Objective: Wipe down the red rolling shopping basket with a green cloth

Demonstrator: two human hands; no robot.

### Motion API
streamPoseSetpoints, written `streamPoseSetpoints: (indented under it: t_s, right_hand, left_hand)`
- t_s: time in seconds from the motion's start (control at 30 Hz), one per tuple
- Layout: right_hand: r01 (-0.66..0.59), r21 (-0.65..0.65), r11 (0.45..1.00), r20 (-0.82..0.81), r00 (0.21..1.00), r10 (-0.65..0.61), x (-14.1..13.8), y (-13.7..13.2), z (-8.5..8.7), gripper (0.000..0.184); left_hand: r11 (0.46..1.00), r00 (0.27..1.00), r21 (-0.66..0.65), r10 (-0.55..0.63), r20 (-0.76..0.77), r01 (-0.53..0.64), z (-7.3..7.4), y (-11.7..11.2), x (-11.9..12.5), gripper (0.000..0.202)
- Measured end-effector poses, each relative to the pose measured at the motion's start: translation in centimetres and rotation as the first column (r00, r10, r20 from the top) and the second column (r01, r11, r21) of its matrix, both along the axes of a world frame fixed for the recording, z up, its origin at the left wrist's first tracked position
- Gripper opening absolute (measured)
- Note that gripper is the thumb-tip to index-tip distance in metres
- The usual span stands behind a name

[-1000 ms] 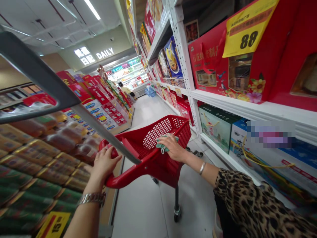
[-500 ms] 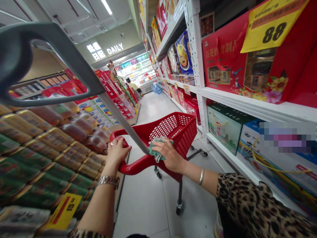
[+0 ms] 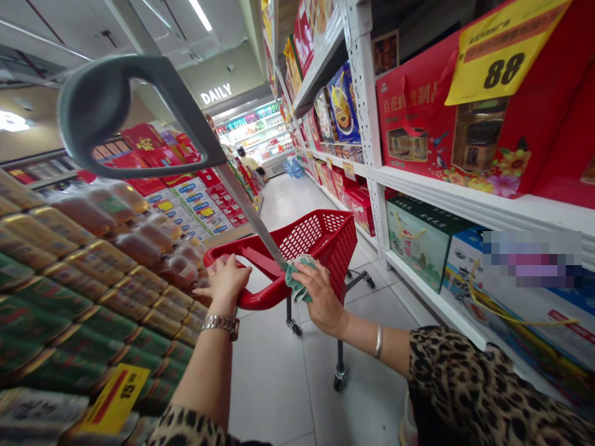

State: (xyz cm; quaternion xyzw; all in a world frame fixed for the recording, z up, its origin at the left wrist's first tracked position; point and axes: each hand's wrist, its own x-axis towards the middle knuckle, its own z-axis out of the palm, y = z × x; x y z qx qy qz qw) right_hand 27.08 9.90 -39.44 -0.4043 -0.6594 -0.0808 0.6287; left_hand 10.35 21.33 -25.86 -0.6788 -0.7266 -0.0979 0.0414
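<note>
A red wheeled shopping basket [image 3: 325, 238] stands in the aisle in front of me, its long grey pull handle [image 3: 139, 105] raised toward my head. My left hand [image 3: 227, 282] grips the basket's near red rim, fingers curled over it. My right hand [image 3: 318, 297] presses a crumpled teal cloth [image 3: 297, 275] against the rim right where the grey handle's shaft meets the basket. I wear a metal watch on the left wrist and a bangle on the right, with leopard-print sleeves.
Stacked green and gold cans [image 3: 69, 297] fill the display at my left, with a yellow price tag [image 3: 116, 390]. White shelves [image 3: 465, 198] of boxed gifts line the right. A person [image 3: 248, 162] stands far down the tiled aisle [image 3: 288, 371].
The basket has come nearer and turned a little. My right hand with the cloth slid from the basket's inside wall to the near rim by the handle's base. The left hand stayed on the rim.
</note>
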Motion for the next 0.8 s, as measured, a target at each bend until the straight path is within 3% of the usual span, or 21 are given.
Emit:
streamPoseSetpoints:
  t_s: [0.1,0.27,0.4,0.6,0.8]
  right_hand:
    - [-0.012,0.060,0.998,0.107,0.994,0.005,-1.0,-1.1,0.6,0.052]
    - [0.032,0.196,0.980,0.377,0.920,-0.106,-2.6,-1.9,2.0,0.035]
    - [0.087,0.169,0.982,0.347,0.927,-0.142,-2.0,-1.3,2.3,0.032]
    - [0.116,0.188,0.975,0.248,0.955,-0.162,1.8,-2.2,2.6,0.038]
    - [0.173,0.087,0.981,0.211,0.959,-0.188,6.2,-4.0,3.5,0.055]
  left_hand:
    - [0.993,0.990,-0.027,0.113,0.080,-0.111,0.3,-0.3,1.0,0.063]
    - [0.996,0.979,0.010,0.082,0.189,-0.085,-0.1,-0.8,2.4,0.062]
    - [0.996,0.987,0.092,-0.013,0.159,-0.002,-0.1,-3.0,3.4,0.059]
    - [0.969,0.978,0.153,-0.177,-0.112,0.193,0.9,-6.7,2.4,0.057]
    - [0.922,0.934,0.151,-0.354,-0.053,0.357,1.4,-6.6,1.0,0.049]
